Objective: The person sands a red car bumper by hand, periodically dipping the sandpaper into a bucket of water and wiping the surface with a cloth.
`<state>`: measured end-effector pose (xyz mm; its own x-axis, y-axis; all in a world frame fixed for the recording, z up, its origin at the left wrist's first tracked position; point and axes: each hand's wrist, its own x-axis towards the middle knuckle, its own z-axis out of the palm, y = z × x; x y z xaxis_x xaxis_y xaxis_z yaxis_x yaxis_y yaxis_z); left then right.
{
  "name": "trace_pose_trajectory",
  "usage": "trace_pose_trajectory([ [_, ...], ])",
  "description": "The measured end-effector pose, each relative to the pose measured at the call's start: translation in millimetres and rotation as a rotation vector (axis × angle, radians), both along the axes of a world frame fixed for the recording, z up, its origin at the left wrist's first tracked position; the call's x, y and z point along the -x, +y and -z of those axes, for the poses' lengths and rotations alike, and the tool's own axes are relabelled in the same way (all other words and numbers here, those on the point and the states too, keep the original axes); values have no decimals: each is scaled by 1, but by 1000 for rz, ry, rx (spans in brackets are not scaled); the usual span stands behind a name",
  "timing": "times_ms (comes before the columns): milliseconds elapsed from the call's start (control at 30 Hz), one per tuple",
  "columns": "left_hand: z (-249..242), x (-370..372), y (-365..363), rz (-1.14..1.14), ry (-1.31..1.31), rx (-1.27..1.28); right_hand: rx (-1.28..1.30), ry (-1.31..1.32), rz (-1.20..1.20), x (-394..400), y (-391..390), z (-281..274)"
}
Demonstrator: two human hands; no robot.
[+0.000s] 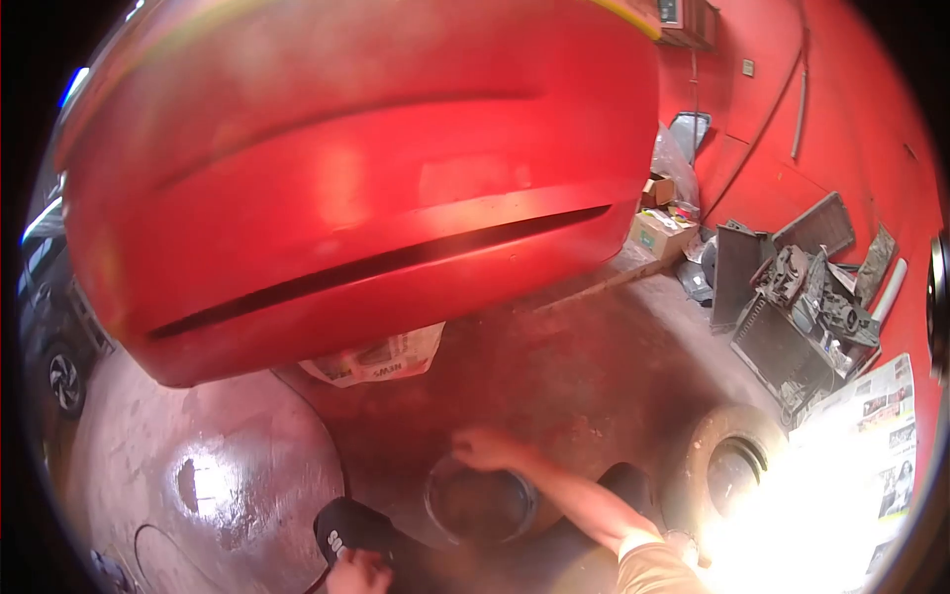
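Note:
A large glossy red car panel [396, 168] with a long dark slot fills the upper part of the head view. Below it, my right hand [485, 448] reaches in from the lower right, fingers curled at the top edge of a round, dark bucket [482, 503]. What those fingers hold, if anything, is too blurred to tell. My left hand [359, 572] is low in the view, its fingers closed, beside a dark-clothed knee [346, 525] with white letters. Whatever it grips cannot be made out.
Newspaper [386, 358] hangs under the panel. Tires [732, 465], stacked metal parts [802, 307] and a cardboard box [663, 234] stand along the right. More newspaper [896, 436] lies in glare at lower right. A dark car [61, 366] is at far left.

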<state>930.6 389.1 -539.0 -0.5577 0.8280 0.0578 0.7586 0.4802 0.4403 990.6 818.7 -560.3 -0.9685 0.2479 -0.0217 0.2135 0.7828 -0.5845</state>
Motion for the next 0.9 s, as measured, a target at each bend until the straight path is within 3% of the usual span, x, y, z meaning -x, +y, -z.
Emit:
trace_pose_trajectory([
  [33,18,-23,-10,-6,64,45,-40,-38,-16,3,-6,84],
  [67,14,-46,-10,61,-5,-20,-172,-273,6,-6,-23,114],
  [133,84,-62,-20,87,277,206,-347,-477,-27,-18,-47,168],
  [233,-21,-56,-11,201,-200,80,-250,-626,-118,-28,-53,284],
  [267,-35,-41,-9,245,-369,132,-218,-677,-127,-30,-54,303],
  [333,-52,-7,-10,346,-722,224,-187,-755,-136,-26,-47,288],
  [400,-45,16,13,369,-525,-60,-159,-746,-149,-19,-31,245],
  [433,-38,21,26,227,-422,-149,-120,-697,-175,-21,-25,200],
  [467,-32,31,48,166,-418,-179,-19,-491,-204,-27,-14,195],
  [500,-30,42,68,96,-492,-43,52,-325,-302,-34,4,188],
  [533,-12,46,87,85,-546,-176,4,-132,-401,-39,27,206],
  [600,23,57,131,227,-400,-293,708,-386,76,-49,25,107],
  [667,51,54,173,148,-618,-355,1129,-145,430,-58,16,68],
  [767,67,45,215,142,-1118,-510,1590,116,288,-69,15,29],
  [900,28,28,241,289,-1528,-707,1810,316,156,-72,-5,-5],
])
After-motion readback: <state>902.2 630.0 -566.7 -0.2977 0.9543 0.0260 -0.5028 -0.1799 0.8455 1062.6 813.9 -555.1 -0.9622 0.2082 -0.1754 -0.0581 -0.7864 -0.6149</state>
